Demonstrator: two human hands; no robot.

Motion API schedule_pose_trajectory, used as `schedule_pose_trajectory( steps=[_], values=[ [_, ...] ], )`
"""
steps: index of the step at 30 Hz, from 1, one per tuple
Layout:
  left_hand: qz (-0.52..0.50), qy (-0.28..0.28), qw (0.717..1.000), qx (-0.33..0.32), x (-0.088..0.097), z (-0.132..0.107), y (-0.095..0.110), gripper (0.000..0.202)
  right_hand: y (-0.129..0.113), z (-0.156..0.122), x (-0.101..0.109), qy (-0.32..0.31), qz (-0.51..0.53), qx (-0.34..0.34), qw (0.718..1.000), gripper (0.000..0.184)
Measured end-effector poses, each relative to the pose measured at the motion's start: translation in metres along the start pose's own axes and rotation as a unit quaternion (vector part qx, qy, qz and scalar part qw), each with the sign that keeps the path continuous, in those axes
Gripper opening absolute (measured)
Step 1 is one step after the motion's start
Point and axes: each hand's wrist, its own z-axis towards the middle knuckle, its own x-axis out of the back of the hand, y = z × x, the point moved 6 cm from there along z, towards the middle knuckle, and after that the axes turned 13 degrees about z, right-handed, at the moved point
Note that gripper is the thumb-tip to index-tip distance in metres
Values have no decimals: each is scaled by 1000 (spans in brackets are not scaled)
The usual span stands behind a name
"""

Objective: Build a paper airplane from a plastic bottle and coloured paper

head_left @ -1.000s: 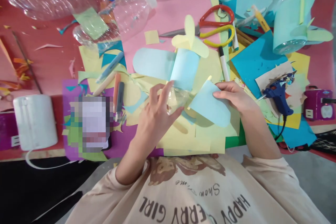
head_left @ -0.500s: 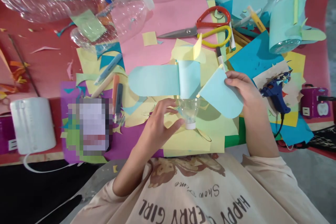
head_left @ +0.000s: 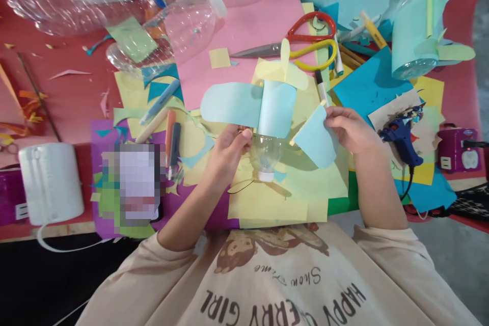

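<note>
A clear plastic bottle (head_left: 266, 155) wrapped in light blue paper lies in front of me, its white cap toward me. A light blue paper wing (head_left: 231, 103) sticks out on its left and yellow paper fins (head_left: 284, 69) sit at its far end. My left hand (head_left: 225, 155) is closed round the bottle at the base of the left wing. My right hand (head_left: 349, 130) pinches the edge of the right light blue wing (head_left: 315, 140), which bends down toward me.
Scissors (head_left: 305, 43) with red and yellow handles lie on pink paper (head_left: 248, 25) behind. A blue glue gun (head_left: 401, 137) rests at right beside a purple box (head_left: 456, 150). Empty clear bottles (head_left: 179, 25) lie far left. Markers (head_left: 170, 132), paper scraps and a white tape roll (head_left: 49, 181) lie left.
My left hand moved up from the bottle's neck to grip it by the left wing. The bottle shifted slightly, and my right hand bent the right wing downward.
</note>
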Motion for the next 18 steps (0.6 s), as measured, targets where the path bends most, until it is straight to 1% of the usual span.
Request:
schedule_pose_trajectory(
  steps=[2,3,4,5,7,9,12,15,18],
  values=[
    [-9,-20,999,45,-3,9,-4,46,0,0,0,-10,-8,-2,1000,12],
    [-2,-32,998,59,-5,14,-6,47,0,0,0,-15,-10,0,1000,14],
    [11,-29,998,62,-5,18,-7,45,0,0,-1,-21,-11,3,1000,15],
    [32,-20,998,58,-5,22,-8,41,0,0,-2,-28,-10,8,1000,17],
    [69,17,997,39,-3,27,-7,31,0,0,-4,-41,-6,17,999,16],
    [92,45,994,30,-2,28,-7,24,-1,0,-5,-47,-9,27,998,12],
    [109,63,991,46,0,21,-7,21,-3,0,-5,-32,-56,39,997,4],
    [98,76,990,66,3,7,-11,20,-10,-1,-9,-15,-151,40,988,6],
    [68,82,992,64,5,-9,-17,20,-20,-2,-22,-36,-235,49,970,9]
  ],
)
